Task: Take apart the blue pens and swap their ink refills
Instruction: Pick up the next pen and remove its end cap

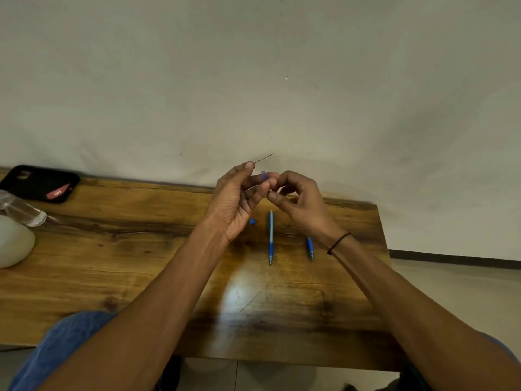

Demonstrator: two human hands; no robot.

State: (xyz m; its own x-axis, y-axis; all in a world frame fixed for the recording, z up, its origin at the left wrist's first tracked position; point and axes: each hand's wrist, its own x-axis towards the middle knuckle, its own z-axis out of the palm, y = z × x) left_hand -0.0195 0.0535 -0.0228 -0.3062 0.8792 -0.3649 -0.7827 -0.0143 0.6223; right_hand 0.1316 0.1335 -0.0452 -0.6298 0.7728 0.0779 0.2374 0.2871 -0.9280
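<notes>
While a black phone (39, 183) lies at the wooden surface's (141, 258) far left, the left hand (239, 198) pinches a thin ink refill (264, 158) above it. Just beside, the right hand (296, 201) curls, fingertips closed — on what, I cannot tell. Below lie a small blue cap (252, 221), one blue pen (271, 238) and a blue pen piece (310, 248).

Soft, even indoor light fills the scene, moderately bright. A pale glare patch sits on the glossy wooden surface (242, 294) toward its near edge, suggesting a source overhead. Faint shadows lie under the forearms. Wide-angle distortion bows the surface's edges and the wall (253, 80). Fine detail around the fingers looks soft and slightly blurred.
</notes>
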